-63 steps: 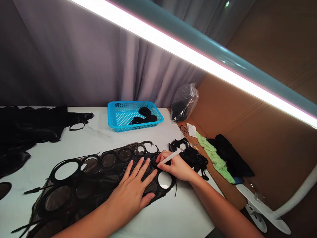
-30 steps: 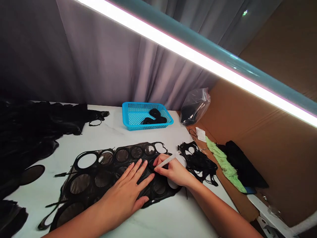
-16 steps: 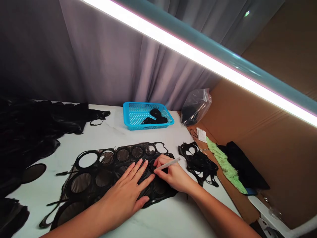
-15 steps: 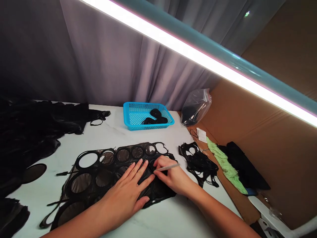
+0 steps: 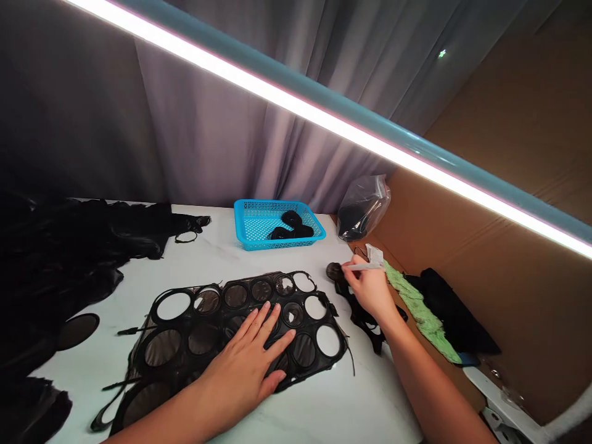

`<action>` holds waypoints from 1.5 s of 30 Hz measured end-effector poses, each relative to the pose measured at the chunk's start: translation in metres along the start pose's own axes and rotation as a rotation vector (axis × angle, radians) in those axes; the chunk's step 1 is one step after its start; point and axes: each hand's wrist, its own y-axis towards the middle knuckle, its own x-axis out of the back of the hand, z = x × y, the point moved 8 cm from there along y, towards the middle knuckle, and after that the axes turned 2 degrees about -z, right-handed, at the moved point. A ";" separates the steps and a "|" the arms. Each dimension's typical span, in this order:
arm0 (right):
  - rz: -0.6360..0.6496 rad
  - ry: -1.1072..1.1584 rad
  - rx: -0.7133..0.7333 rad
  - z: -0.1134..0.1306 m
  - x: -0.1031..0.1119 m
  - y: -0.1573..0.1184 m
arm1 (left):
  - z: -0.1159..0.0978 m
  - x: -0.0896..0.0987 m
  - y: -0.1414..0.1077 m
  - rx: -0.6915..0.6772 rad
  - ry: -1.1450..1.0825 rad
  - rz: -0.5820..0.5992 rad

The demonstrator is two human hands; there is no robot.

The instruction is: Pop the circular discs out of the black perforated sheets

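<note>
A black sheet (image 5: 203,339) with round rings and some open holes lies on the white table. My left hand (image 5: 254,354) rests flat on its middle, fingers spread, holding nothing. To the right of the sheet, my right hand (image 5: 367,285) is closed round a thin pale tool (image 5: 365,266). At its fingertips is a small dark round piece (image 5: 333,271), above a heap of black scraps (image 5: 356,308). Whether the fingers pinch that piece or only touch it is hard to tell.
A blue basket (image 5: 259,243) with black rings stands at the back. Black material (image 5: 83,246) covers the left side. A clear bag (image 5: 363,206), a green cloth (image 5: 420,311) and black fabric (image 5: 456,311) lie along the right. A bright lamp tube crosses above.
My right hand has moved off the sheet to the right, over the scraps, with the tool and a dark round piece. An open hole now shows at the sheet's right end. My left hand stays.
</note>
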 end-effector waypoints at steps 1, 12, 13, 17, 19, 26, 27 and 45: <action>-0.001 -0.034 -0.056 -0.011 0.005 -0.006 | 0.000 0.000 0.000 0.000 -0.002 0.000; -0.016 0.431 -0.233 -0.024 0.034 -0.039 | 0.000 -0.006 0.001 -0.002 0.030 0.007; 0.065 0.548 -0.237 -0.012 0.021 -0.041 | -0.001 -0.005 0.001 -0.002 0.038 0.005; 0.444 0.777 -0.128 0.052 -0.045 -0.054 | -0.002 -0.001 0.000 -0.006 0.046 -0.035; 0.494 0.715 0.018 0.076 -0.063 -0.058 | -0.001 -0.001 -0.001 -0.009 0.040 -0.045; 0.431 0.598 0.136 0.087 -0.070 -0.061 | 0.000 -0.002 -0.001 -0.012 0.008 -0.051; 0.439 0.604 0.132 0.086 -0.069 -0.062 | 0.000 -0.002 -0.001 -0.011 0.009 -0.046; 0.451 0.530 0.223 0.096 -0.068 -0.069 | -0.001 -0.003 -0.002 -0.009 0.010 -0.060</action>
